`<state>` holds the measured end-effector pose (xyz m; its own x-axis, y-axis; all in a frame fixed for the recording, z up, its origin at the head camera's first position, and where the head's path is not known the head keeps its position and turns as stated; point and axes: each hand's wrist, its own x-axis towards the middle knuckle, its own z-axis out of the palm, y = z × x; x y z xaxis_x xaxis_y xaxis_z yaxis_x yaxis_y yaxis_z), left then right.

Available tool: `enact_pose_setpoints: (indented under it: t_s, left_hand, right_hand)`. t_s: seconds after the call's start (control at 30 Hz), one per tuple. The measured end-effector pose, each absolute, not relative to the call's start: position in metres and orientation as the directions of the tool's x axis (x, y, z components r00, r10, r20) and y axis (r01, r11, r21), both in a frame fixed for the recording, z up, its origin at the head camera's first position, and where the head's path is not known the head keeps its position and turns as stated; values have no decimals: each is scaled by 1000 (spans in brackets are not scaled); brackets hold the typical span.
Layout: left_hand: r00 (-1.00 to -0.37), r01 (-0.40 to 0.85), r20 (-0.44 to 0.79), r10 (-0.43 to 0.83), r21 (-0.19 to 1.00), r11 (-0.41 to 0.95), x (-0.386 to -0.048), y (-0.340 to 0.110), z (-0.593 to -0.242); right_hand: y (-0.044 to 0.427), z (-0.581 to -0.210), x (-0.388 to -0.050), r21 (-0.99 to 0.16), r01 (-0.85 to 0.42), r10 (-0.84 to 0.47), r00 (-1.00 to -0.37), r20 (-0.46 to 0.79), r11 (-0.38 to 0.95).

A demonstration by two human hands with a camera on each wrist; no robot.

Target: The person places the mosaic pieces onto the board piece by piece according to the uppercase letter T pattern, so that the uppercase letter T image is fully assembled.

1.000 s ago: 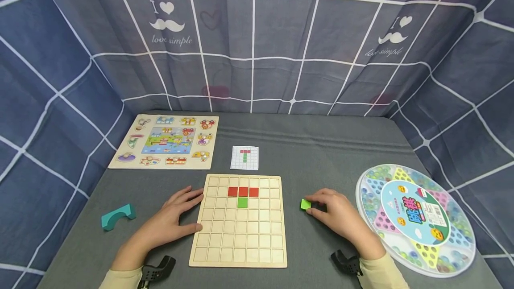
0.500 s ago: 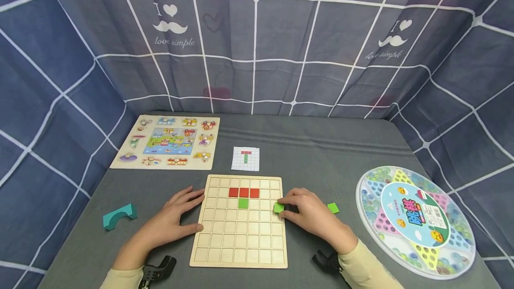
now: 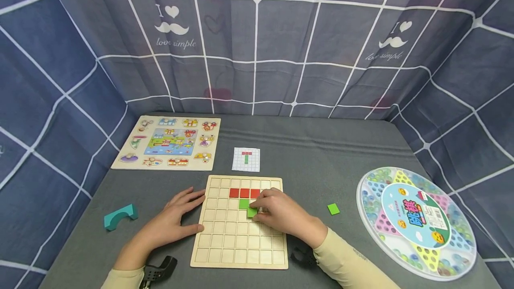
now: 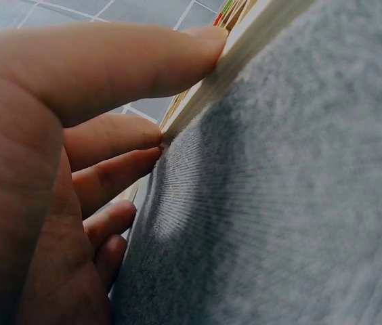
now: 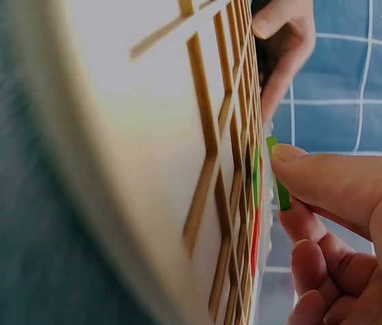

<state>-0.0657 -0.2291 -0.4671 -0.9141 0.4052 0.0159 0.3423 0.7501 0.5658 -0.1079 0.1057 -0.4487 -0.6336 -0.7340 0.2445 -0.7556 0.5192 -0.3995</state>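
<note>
My right hand (image 3: 281, 213) pinches a green square tile (image 5: 279, 174) between thumb and fingertips, just over the wooden grid board (image 3: 225, 240). In the head view this tile is close to the lower right of another green tile (image 3: 243, 204) set in the grid. Three red tiles (image 3: 244, 193) form a row in the cells above. My left hand (image 3: 172, 217) rests at the board's left edge, its thumb and fingertips touching the side, as the left wrist view also shows. A loose green tile (image 3: 333, 209) lies on the grey table right of the board.
A pattern card (image 3: 246, 159) with a red and green T lies behind the board. At back left is a knobbed picture puzzle (image 3: 168, 142). A teal arch block (image 3: 120, 216) lies left of my left hand, and a round marble game (image 3: 415, 222) sits at right.
My right hand has carried a green tile leftward from the table to above the board's middle. Another green tile, earlier hidden by the hand, now shows at right. The left hand stays put.
</note>
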Motion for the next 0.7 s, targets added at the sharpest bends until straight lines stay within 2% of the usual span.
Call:
enact_pose_setpoints:
  t_s: [0.27,0.7]
  left_hand:
    - [-913,351,27,408,563,748,-66,-228,-466]
    - [-905,379,49,423,545,748,-66,-231,-469]
  right_hand:
    - [87,-450,-109,-370,-790,-777,-586,228,488]
    - [81,-451,-109,-381,-786,-786,-584,200,487]
